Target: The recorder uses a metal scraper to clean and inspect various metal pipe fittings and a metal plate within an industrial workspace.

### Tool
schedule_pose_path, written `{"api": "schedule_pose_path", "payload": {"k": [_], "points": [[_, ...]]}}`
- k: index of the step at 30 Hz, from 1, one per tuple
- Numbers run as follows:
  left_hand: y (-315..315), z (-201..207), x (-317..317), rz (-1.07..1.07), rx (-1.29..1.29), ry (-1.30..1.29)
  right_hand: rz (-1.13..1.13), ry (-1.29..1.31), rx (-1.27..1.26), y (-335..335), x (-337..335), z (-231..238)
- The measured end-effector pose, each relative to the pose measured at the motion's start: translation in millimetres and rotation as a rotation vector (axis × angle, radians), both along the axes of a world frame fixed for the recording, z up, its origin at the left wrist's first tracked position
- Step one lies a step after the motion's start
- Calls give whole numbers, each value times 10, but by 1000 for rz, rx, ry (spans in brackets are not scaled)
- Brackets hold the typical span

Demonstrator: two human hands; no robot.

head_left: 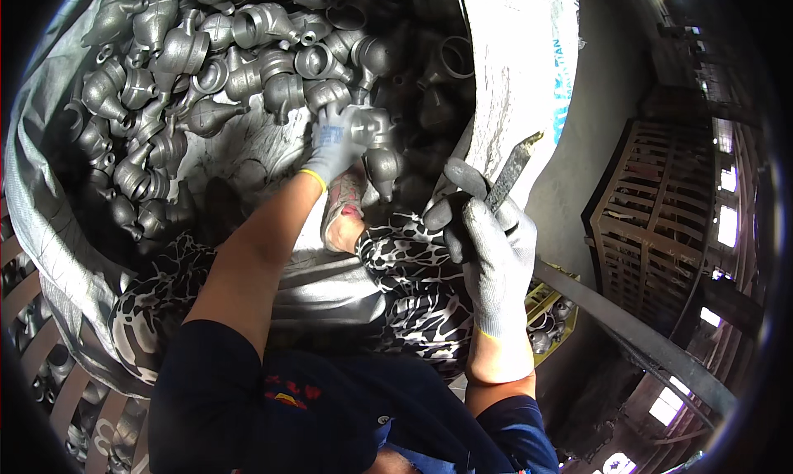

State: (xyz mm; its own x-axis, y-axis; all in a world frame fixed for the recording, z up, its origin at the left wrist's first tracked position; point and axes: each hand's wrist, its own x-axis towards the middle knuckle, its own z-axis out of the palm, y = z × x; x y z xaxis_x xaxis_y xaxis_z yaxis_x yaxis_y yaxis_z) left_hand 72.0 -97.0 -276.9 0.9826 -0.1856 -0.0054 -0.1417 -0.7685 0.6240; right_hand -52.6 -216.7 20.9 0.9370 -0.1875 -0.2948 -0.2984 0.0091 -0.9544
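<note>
My left hand [337, 142], in a grey-white glove with a yellow cuff, reaches into a large white woven sack [516, 69]. Its fingers close on a grey metal casting [327, 91], a rounded hollow pipe-like body, at the edge of the pile. Just right of that hand lies another casting [382, 161]. Held up over the sack's right side, my right hand [500, 255] is gloved too and closed round a flat, dark, file-like metal bar [514, 175]. The bar's tip is rough and yellowish. Dark pads cover some of the right glove's fingertips.
Many similar castings [182, 52] heap up at the sack's far and left sides. My legs in patterned trousers [413, 267] and one foot [343, 218] are inside the sack. At right are a yellow crate [553, 317] with castings, a long metal bar [636, 342] and a brown slatted rack [652, 201].
</note>
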Motion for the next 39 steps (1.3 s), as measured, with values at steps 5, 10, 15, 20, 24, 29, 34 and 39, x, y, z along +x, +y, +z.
{"api": "schedule_pose_path", "payload": {"k": [5,10,15,20,24,29,34,39], "points": [[228,-161,-226,-141,67,-31,27,3,61,-10,21,-9],[705,125,65,280,-884,305,67,-45,33,8,49,-65],[777,1224,-289,156,-2140,885,119,-71,75,-51,117,-270],[914,1888,-474,181,-2167,709,165,-176,-144,108,202,-425],[1129,2434,-668,15,-2064,591,46,-43,267,269,61,-24],[1334,2972,-812,-145,-2059,617,246,-41,637,471,-127,227],[1768,3223,-980,-240,-1673,582,340,36,676,602,-138,293],[2371,3234,-1000,62,-986,433,295,-183,352,880,-34,566]]}}
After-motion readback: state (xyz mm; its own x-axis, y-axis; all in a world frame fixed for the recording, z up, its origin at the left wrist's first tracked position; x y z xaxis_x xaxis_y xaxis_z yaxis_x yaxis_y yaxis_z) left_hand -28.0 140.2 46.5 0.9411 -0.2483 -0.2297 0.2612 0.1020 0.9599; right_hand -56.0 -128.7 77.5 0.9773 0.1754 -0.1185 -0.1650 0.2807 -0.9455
